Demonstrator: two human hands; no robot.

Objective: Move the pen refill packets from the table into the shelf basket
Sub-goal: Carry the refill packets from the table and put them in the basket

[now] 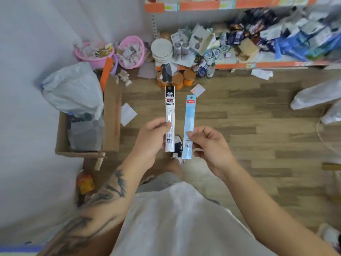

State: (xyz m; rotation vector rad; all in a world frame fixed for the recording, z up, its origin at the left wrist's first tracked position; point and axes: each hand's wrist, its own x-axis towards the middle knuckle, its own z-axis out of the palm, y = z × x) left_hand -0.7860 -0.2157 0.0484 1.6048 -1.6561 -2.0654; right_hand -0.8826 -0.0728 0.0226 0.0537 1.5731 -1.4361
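The person is standing over the wooden floor, holding one pen refill packet in each hand. The left hand is pinching the black-and-white packet near its lower half; the right hand is pinching the pale blue packet the same way, both packets upright and just apart. This looks like the carrying step. Next, both need bringing to a basket; the two pink baskets at far left seem likeliest.
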